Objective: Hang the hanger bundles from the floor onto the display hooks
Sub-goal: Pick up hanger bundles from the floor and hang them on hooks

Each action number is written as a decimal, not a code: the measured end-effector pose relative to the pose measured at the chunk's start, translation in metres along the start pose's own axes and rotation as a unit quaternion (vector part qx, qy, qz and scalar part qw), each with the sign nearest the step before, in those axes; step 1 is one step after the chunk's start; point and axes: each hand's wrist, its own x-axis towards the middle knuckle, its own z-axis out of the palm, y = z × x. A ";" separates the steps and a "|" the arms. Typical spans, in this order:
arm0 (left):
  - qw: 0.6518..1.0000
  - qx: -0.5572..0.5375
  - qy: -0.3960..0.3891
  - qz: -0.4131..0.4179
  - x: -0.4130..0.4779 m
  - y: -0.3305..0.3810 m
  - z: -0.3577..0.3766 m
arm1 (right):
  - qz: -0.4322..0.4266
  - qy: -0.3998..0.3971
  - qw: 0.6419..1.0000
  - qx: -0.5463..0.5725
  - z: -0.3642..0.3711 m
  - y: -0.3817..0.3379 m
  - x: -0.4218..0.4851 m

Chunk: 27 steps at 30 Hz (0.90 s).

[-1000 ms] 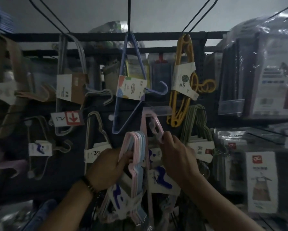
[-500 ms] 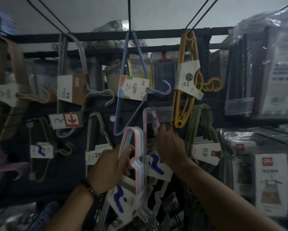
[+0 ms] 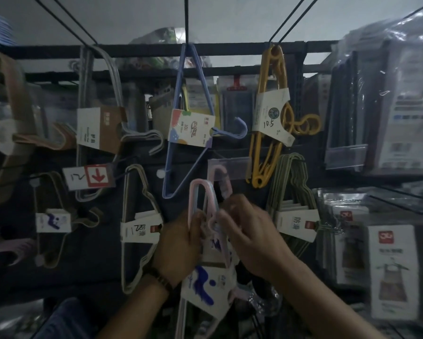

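A bundle of pink and pale blue plastic hangers, banded by a white card with a blue squiggle, is held upright before a dark display wall. Its looped top is just below a clear price-tag holder. The left hand grips the bundle's left edge. The right hand curls against the right edge, but blur hides whether it pinches. The bundle looks light, stiff and smooth, liable to fan apart, so a grasp near the top loop seems best. A yellow bundle and a green bundle hang to the right.
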 end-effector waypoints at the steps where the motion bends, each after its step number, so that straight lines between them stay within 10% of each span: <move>1: 1.000 -0.003 0.004 -0.005 0.002 0.003 0.004 | 0.002 -0.044 0.999 -0.013 0.002 -0.002 -0.007; 6: 0.996 -0.080 0.019 -0.040 0.000 0.016 0.016 | 0.009 -0.082 0.970 -0.228 0.017 0.006 -0.013; 17: 0.986 -0.152 -0.020 -0.059 -0.009 0.027 0.016 | 0.033 -0.028 0.979 -0.199 0.007 0.015 -0.015; 27: 0.984 -0.113 -0.093 0.099 -0.013 0.022 0.007 | -0.026 0.087 0.964 -0.249 -0.002 0.017 -0.013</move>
